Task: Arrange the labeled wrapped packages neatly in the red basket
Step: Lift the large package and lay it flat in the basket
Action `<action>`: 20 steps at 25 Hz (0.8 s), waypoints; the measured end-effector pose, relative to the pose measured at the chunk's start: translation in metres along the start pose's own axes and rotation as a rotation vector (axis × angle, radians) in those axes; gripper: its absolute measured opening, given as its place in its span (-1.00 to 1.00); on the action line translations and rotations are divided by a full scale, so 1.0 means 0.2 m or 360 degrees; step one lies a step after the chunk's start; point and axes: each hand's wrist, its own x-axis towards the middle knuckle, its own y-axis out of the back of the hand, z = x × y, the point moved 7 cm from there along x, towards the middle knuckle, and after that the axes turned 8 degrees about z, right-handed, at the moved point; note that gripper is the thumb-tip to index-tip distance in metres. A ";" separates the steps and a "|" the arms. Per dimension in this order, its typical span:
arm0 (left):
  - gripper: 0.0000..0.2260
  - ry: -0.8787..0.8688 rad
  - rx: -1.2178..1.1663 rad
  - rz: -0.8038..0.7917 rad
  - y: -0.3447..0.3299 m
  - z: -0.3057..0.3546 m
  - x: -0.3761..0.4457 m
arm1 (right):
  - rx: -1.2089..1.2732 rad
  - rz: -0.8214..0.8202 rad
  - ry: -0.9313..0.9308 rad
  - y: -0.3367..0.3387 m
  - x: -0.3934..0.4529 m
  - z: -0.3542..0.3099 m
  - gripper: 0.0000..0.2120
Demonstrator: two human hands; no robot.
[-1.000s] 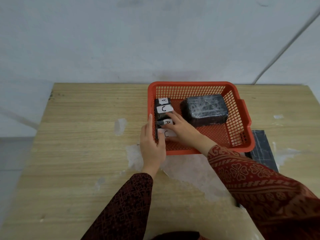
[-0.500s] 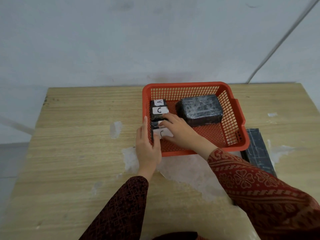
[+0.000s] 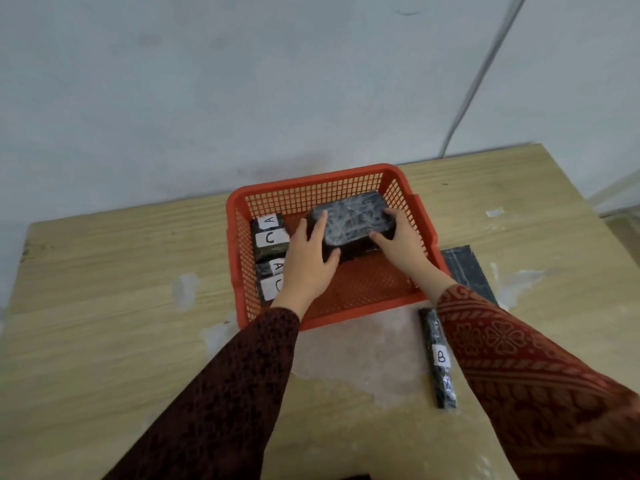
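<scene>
A red mesh basket (image 3: 363,308) sits on the wooden table. Along its left wall stands a row of small black wrapped packages (image 3: 270,252) with white labels reading A and C. A large black wrapped package (image 3: 353,220) lies in the basket's far right part. My left hand (image 3: 310,256) grips its left end and my right hand (image 3: 400,242) grips its right end. A thin black package labelled B (image 3: 439,358) lies on the table in front of the basket, by my right sleeve.
A flat dark package (image 3: 465,271) lies on the table right of the basket, partly behind my right arm. White worn patches mark the tabletop (image 3: 104,341). A grey wall and a thin cable (image 3: 481,74) rise behind the table.
Both hands left the small labelled packages at the basket's left wall and moved right onto the large package. The view shifted, bringing the B package into sight.
</scene>
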 end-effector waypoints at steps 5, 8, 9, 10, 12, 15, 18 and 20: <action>-0.11 0.0156 0.0098 -0.0269 -0.20 -0.06 0.07 | 0.0146 -0.0106 -0.0048 -0.04 -0.02 0.01 -0.29; -0.27 0.0195 -0.0309 -0.0049 -0.07 -0.02 0.12 | -0.0042 -0.0139 0.0193 0.05 -0.08 -0.05 -0.21; -0.33 0.0182 -0.0420 -0.0011 -0.01 0.00 0.14 | -0.0152 -0.0161 0.0320 0.10 -0.10 -0.09 -0.16; -0.37 0.0170 -0.0536 0.0021 0.06 0.01 0.15 | -0.0278 -0.0174 0.0459 0.14 -0.12 -0.12 -0.11; -0.44 0.0212 -0.0753 0.0123 0.23 0.02 0.12 | -0.0415 -0.0094 0.0742 0.24 -0.19 -0.22 -0.12; -0.47 0.0414 -0.0811 0.0172 0.35 0.02 0.07 | -0.0246 0.0011 0.0878 0.35 -0.17 -0.35 -0.31; -0.32 0.0446 -0.1166 0.0038 0.41 0.07 -0.04 | 0.0102 -0.0094 0.0807 0.40 -0.15 -0.45 -0.52; -0.34 0.0401 -0.1337 -0.0058 0.42 0.09 -0.11 | 0.0538 -0.0268 0.0489 0.37 -0.17 -0.45 -0.74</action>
